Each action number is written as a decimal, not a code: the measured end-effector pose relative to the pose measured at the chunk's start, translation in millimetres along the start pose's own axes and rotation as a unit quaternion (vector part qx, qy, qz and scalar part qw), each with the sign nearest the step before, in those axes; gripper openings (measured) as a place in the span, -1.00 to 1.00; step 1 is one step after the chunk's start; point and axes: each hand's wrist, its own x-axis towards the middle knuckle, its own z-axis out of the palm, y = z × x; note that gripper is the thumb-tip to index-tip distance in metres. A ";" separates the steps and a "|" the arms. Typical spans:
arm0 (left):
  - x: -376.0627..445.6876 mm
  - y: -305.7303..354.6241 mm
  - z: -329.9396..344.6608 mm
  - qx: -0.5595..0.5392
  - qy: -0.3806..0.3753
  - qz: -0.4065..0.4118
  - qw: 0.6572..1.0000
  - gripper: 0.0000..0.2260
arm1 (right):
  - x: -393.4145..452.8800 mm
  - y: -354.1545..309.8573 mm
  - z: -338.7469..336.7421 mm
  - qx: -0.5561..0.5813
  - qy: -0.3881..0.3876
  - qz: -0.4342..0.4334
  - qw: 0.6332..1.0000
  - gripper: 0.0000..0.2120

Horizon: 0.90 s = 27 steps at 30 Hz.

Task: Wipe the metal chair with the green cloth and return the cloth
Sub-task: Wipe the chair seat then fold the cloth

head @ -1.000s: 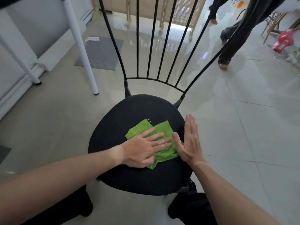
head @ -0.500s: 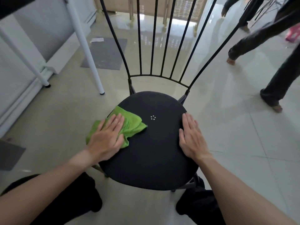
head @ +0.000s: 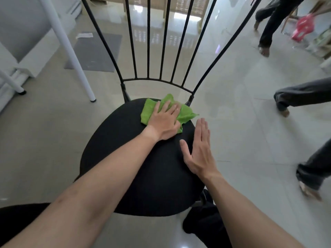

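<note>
While two hands (head: 180, 138) press, one green cloth (head: 185, 113) covers one chair (head: 125, 149).

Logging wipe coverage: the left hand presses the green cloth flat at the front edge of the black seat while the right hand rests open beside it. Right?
Not quite. In the head view the left hand presses the green cloth at the back of the black seat, by the backrest bars, not the front. The right hand does rest open beside it.

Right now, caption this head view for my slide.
Left hand presses green cloth on black chair seat; right hand rests flat.
</note>
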 end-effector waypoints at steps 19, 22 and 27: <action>-247.2 -53.0 15.7 0.005 0.002 0.068 0.998 -0.35 | 2.8 2.6 -2.1 -0.046 -0.072 -0.006 0.996 -0.35; -261.9 -61.8 16.8 -0.018 0.043 -0.067 0.997 -0.37 | 2.3 0.7 -4.8 -0.035 -0.073 -0.004 0.997 -0.36; -211.6 -81.1 14.9 -0.061 0.051 -0.273 0.959 -0.34 | 1.9 -1.9 -6.3 -0.020 -0.072 0.001 0.997 -0.37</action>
